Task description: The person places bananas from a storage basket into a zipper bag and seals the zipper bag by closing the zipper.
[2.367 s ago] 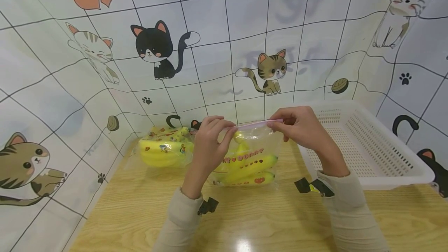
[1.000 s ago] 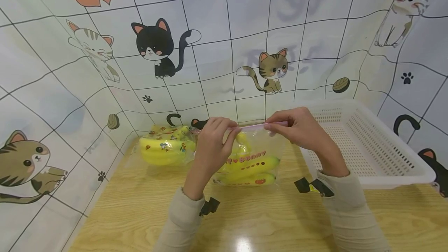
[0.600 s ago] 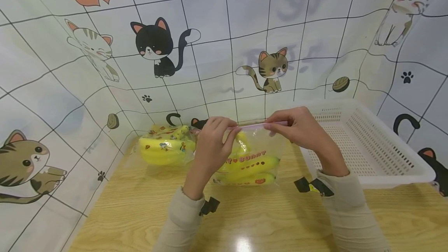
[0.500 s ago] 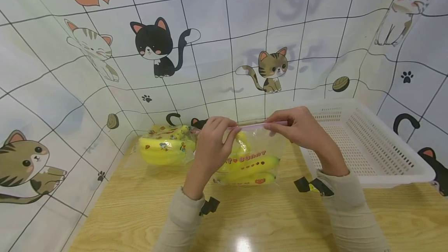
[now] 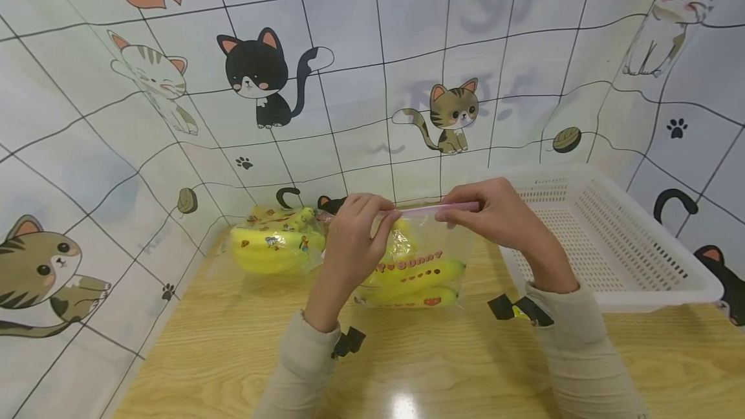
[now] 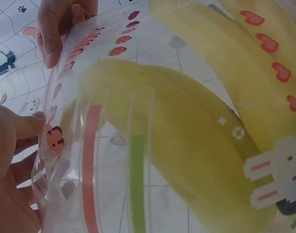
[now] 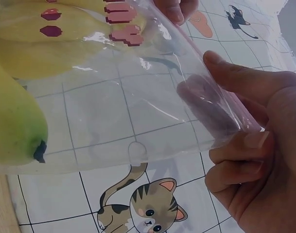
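A clear zip bag (image 5: 433, 238) with printed lettering and a pink zip strip stands on the table, held up by its top edge. Yellow bananas (image 5: 419, 279) lie inside it. My left hand (image 5: 356, 238) pinches the left part of the strip between thumb and fingers. At the right end, my right hand (image 5: 495, 215) pinches the same strip, thumb in front and fingers behind. In the right wrist view the thumb (image 7: 245, 80) presses along the pink zip (image 7: 237, 109). The left wrist view shows the bananas (image 6: 172, 126) through the printed film.
A second printed bag of bananas (image 5: 273, 251) lies at the back left, just beyond my left hand. On the right stands a white perforated basket (image 5: 652, 306). A cat-patterned sheet (image 5: 361, 83) rises behind and beside the wooden table (image 5: 407, 367).
Since the earliest frame the bag's zip edge has shifted slightly right and its mouth looks flatter. Most recently my right thumb has slid a little left along the strip; the left hand stays put.
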Demonstrator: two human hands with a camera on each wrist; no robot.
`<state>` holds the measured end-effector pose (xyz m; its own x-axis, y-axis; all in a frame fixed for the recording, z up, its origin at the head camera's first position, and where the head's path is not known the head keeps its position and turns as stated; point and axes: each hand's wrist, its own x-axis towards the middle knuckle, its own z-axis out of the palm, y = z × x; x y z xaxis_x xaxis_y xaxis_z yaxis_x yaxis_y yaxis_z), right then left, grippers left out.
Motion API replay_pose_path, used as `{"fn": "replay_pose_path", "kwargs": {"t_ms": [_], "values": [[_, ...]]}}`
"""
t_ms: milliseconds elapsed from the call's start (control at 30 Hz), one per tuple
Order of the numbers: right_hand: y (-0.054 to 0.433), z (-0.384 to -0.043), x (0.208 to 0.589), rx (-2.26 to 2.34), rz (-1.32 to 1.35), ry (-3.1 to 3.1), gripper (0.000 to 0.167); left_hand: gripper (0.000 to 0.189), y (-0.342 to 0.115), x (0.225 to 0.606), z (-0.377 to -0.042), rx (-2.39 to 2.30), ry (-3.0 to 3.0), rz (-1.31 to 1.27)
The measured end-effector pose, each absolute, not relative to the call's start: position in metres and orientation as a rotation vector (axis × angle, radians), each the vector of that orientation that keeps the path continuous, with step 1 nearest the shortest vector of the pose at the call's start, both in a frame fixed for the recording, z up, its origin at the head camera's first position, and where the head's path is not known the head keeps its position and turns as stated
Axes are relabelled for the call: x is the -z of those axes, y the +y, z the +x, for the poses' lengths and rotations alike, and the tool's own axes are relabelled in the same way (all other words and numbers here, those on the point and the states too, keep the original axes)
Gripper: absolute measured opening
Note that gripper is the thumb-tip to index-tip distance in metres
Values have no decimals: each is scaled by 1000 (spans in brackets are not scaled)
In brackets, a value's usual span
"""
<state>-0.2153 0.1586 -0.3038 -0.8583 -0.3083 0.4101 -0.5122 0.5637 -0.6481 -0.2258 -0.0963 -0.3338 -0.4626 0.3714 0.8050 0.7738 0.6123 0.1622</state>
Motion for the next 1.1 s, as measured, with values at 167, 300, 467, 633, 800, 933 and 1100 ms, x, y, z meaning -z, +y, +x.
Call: {"fn": "replay_pose_path", "kwargs": {"t_ms": [167,300,467,633,800,933,1100], "values": [[158,-214,303,-1158,688,-2552,14,14,-96,334,-226,675,-2074,-903],[160,-214,303,-1140,710,-2544,13,14,-95,334,-226,667,-2074,-903],[160,-215,304,-1118,733,-2531,12,14,-96,334,-226,665,-2078,-899],[159,-217,305,-1104,741,-2531,13,14,-96,335,-226,668,-2085,-895],[159,-216,304,-1104,735,-2538,14,15,-97,335,-226,668,-2089,-894],[159,-216,304,-1106,738,-2539,14,14,-97,335,-226,671,-2087,-893],[159,-217,305,-1111,741,-2537,13,14,-97,335,-226,674,-2087,-892]]}}
